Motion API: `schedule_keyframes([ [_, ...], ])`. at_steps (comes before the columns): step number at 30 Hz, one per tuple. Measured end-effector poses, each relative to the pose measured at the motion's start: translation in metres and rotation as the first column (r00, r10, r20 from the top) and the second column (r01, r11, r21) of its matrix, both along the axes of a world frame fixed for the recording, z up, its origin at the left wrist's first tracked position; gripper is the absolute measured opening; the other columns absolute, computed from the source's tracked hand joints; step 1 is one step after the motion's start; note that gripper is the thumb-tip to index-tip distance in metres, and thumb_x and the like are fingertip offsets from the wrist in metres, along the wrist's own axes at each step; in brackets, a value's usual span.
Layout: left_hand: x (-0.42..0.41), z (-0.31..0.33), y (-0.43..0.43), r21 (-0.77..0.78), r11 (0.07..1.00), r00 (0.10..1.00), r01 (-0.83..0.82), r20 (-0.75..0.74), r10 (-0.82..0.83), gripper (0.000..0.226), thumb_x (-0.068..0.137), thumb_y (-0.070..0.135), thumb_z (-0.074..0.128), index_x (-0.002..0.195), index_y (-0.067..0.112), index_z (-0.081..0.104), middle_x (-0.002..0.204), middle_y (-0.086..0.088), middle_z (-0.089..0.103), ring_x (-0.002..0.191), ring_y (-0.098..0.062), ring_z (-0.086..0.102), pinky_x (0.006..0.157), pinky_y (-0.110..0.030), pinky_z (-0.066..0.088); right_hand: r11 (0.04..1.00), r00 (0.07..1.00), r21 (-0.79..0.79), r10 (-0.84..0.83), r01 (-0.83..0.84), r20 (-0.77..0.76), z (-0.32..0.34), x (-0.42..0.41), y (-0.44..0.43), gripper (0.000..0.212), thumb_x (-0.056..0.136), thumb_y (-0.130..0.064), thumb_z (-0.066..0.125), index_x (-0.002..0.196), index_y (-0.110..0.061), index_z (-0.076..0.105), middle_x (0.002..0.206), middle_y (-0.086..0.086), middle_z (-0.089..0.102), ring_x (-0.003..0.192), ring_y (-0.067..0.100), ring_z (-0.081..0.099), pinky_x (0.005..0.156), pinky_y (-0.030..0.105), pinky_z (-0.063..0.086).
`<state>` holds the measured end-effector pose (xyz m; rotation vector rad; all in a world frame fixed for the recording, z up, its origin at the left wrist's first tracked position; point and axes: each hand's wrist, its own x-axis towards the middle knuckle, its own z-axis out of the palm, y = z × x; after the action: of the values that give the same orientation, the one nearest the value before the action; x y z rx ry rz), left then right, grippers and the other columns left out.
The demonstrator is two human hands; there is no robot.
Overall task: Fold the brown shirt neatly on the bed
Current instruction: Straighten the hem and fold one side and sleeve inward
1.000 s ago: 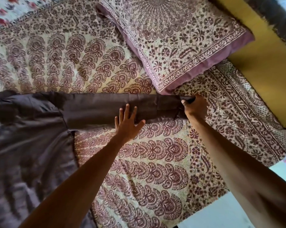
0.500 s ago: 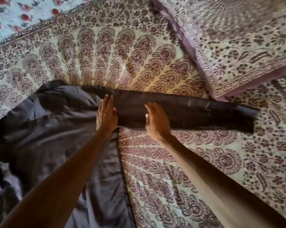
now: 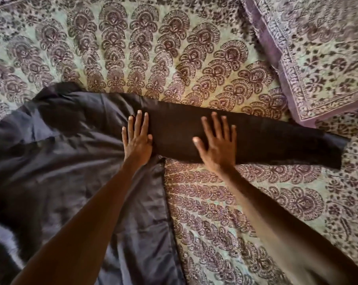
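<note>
left hand (image 3: pixel 138 140), right hand (image 3: pixel 217 146), perhaps pressing shirt (image 3: pixel 67 165)

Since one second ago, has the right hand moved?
Yes. The right hand left the cuff and slid along the sleeve toward the left hand.

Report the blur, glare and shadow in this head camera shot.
Head view: soft, even light, no hard shadows; the shirt shows a pale sheen at left, its sleeve reads flat and dark; left hand and right hand are fairly sharp; both forearms smear toward the bottom edge; the pillow looks slightly soft.
</note>
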<state>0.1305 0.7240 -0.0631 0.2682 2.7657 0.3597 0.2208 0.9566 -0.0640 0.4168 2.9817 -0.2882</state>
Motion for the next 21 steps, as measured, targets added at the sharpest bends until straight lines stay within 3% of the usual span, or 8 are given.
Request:
schedule_keyframes([
  [3, 0.006, 0.01, 0.021, 0.005, 0.989, 0.989, -0.148, 0.002, 0.148, 0.083, 0.082, 0.016, 0.049, 0.154, 0.027, 0.009, 0.163, 0.003, 0.001, 0.15, -0.026, -0.002, 0.118, -0.053, 0.002, 0.975, 0.976, 0.061, -0.218, 0.216, 0.023, 0.004, 0.034, 0.078, 0.07, 0.094, -0.066, 0.028, 0.153, -0.031, 0.019, 0.163, 0.002, 0.014, 0.15, 0.026, 0.009, 0.118, 0.054, 0.013],
  [5, 0.015, 0.017, 0.057, 0.036, 0.995, 0.995, -0.093, -0.042, 0.095, 0.079, 0.079, 0.024, 0.048, 0.153, 0.027, 0.02, 0.162, 0.0, 0.01, 0.149, -0.03, 0.006, 0.117, -0.056, 0.007, 0.952, 0.954, 0.079, -0.298, 0.296, 0.024, 0.005, 0.038, 0.095, 0.069, 0.095, -0.064, 0.027, 0.154, -0.027, 0.02, 0.162, 0.005, 0.015, 0.15, 0.029, 0.01, 0.118, 0.055, 0.012],
  [7, 0.032, 0.018, 0.108, 0.098, 0.982, 0.986, 0.164, -0.051, -0.16, 0.067, 0.087, 0.034, 0.041, 0.151, 0.028, 0.026, 0.161, -0.002, 0.016, 0.148, -0.031, 0.012, 0.116, -0.058, 0.014, 0.963, 0.964, 0.047, -0.265, 0.264, 0.029, 0.005, 0.029, 0.084, 0.067, 0.097, -0.058, 0.028, 0.154, -0.023, 0.02, 0.162, 0.008, 0.015, 0.149, 0.032, 0.009, 0.118, 0.056, 0.01],
  [9, 0.052, 0.011, 0.154, 0.098, 0.941, 0.946, 0.323, -0.047, -0.32, 0.061, 0.092, 0.039, 0.039, 0.151, 0.032, 0.025, 0.162, 0.0, 0.013, 0.149, -0.031, 0.009, 0.116, -0.061, 0.009, 0.997, 0.997, 0.028, -0.075, 0.074, 0.023, 0.001, 0.03, 0.076, 0.064, 0.098, -0.055, 0.028, 0.154, -0.024, 0.02, 0.163, 0.006, 0.013, 0.15, 0.028, 0.007, 0.119, 0.055, 0.011],
  [11, 0.059, 0.003, 0.179, 0.055, 0.958, 0.96, 0.28, -0.042, -0.278, 0.061, 0.093, 0.044, 0.037, 0.151, 0.036, 0.021, 0.162, 0.003, 0.01, 0.149, -0.03, 0.006, 0.114, -0.062, 0.004, 1.0, 1.0, 0.012, -0.01, 0.01, 0.018, 0.002, 0.046, 0.104, 0.064, 0.098, -0.057, 0.028, 0.154, -0.026, 0.02, 0.163, 0.003, 0.013, 0.15, 0.024, 0.008, 0.12, 0.051, 0.011],
  [15, 0.062, -0.006, 0.186, -0.015, 0.969, 0.967, 0.245, -0.066, -0.246, 0.063, 0.092, 0.047, 0.032, 0.152, 0.037, 0.014, 0.163, 0.004, 0.006, 0.149, -0.029, 0.005, 0.113, -0.064, 0.004, 0.964, 0.964, 0.058, -0.261, 0.259, 0.04, 0.003, 0.103, 0.202, 0.069, 0.096, -0.063, 0.027, 0.154, -0.026, 0.02, 0.16, 0.006, 0.023, 0.147, 0.029, 0.02, 0.119, 0.048, 0.016],
  [21, 0.064, 0.0, 0.203, -0.051, 0.973, 0.975, 0.224, -0.002, -0.224, 0.063, 0.099, 0.036, 0.037, 0.153, 0.034, 0.006, 0.163, 0.001, -0.003, 0.149, -0.034, -0.005, 0.11, -0.071, 0.003, 0.983, 0.981, -0.013, -0.181, 0.182, 0.068, 0.014, 0.111, 0.226, 0.067, 0.098, -0.056, 0.03, 0.153, -0.019, 0.022, 0.16, 0.013, 0.02, 0.149, 0.029, 0.012, 0.122, 0.046, 0.009],
])
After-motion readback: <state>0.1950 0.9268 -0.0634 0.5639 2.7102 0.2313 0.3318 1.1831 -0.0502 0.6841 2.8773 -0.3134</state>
